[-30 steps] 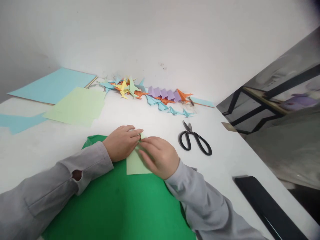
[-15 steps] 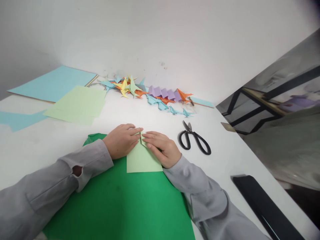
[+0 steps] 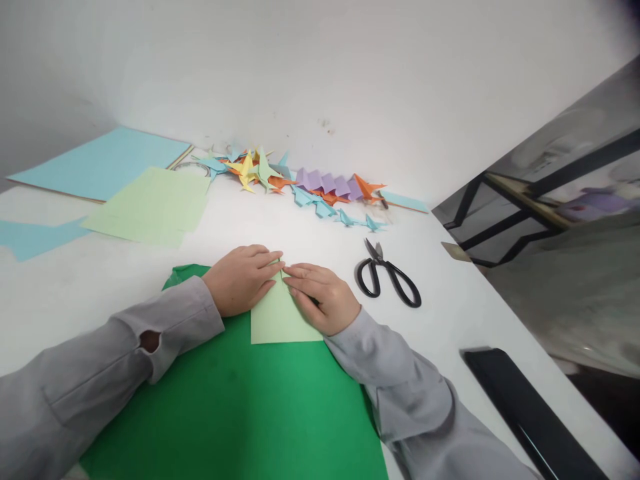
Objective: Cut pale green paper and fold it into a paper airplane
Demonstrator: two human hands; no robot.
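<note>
A small pale green paper [image 3: 280, 323] lies on a large dark green sheet [image 3: 240, 407] at the table's near side. My left hand [image 3: 243, 279] rests on the paper's left top corner, fingers stretched flat and pressed down on a fold. My right hand [image 3: 323, 297] lies on the right top corner, fingers flat along the other folded edge. The fingertips of both hands meet at the paper's top point. Both arms wear grey sleeves.
Black scissors [image 3: 387, 277] lie to the right of my right hand. Several folded paper figures [image 3: 300, 183] line the wall. A light green sheet [image 3: 150, 207] and blue sheets [image 3: 100, 163] lie at the far left. A black flat object [image 3: 525, 413] sits at the near right edge.
My right hand slid from the middle of the paper to its right edge, uncovering the paper's lower part. My left hand stayed in place.
</note>
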